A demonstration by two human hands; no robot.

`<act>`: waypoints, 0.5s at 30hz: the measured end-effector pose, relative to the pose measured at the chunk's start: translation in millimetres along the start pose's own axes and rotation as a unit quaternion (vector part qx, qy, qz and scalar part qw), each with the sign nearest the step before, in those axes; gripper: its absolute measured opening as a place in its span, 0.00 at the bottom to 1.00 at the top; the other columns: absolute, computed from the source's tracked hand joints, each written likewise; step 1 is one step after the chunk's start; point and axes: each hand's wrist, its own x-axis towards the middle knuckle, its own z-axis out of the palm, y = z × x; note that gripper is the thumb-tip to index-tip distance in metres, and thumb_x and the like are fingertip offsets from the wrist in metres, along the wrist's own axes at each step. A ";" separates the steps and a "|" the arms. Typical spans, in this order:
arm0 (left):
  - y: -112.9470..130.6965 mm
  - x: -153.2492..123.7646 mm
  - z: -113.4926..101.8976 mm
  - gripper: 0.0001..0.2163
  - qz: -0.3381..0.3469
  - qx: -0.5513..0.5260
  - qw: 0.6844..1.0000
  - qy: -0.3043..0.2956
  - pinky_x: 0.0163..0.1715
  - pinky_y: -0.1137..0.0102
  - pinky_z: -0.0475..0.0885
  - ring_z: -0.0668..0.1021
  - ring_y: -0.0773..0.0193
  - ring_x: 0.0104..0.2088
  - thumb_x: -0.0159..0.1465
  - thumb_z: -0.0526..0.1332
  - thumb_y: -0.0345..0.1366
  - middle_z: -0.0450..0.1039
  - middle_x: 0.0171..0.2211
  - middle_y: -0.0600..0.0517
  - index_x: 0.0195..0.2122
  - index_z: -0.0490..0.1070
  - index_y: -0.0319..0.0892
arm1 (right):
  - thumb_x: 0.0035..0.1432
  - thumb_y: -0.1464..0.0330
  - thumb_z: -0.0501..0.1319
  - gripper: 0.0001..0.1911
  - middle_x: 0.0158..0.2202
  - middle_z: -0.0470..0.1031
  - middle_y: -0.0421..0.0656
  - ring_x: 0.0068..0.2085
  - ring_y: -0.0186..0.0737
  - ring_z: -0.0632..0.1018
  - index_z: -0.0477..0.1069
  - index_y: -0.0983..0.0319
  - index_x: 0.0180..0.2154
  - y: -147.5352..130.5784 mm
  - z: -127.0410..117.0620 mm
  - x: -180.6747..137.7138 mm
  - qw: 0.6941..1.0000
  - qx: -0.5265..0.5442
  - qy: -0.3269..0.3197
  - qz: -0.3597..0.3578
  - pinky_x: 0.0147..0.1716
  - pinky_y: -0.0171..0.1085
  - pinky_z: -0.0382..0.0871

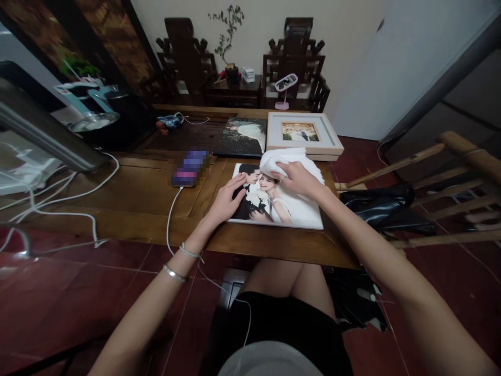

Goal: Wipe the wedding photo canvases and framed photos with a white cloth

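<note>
A large wedding photo panel (282, 209) lies flat near the front edge of the wooden table. My right hand (298, 177) is closed on a crumpled white cloth (287, 157), which rests on the photo's upper part and covers some of it. On the photo's left edge lies my left hand (229, 198), its fingers stretched out and holding nothing. Behind the photo are a dark photo album or panel (242, 137) and a white box frame (336, 137) with a small picture inside.
Left of my hand a phone (190, 168) lies with a white cable (169, 224) plugged in. A pink mirror (282, 104) stands at the table's back. White cords (66, 211) and a metal bowl (96, 122) are at left; a wooden chair (462, 151) stands right.
</note>
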 end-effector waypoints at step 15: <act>-2.1 0.3 2.0 0.18 0.000 0.000 1.000 0.004 0.62 0.56 0.56 0.65 0.57 0.61 0.66 0.54 0.38 0.64 0.59 0.43 0.55 0.68 0.38 | 0.53 0.74 0.57 0.15 0.54 0.67 0.57 0.61 0.54 0.61 0.71 0.63 0.44 -70.6 8.1 -102.9 0.989 -0.044 -0.082 -0.118 0.57 0.61 0.51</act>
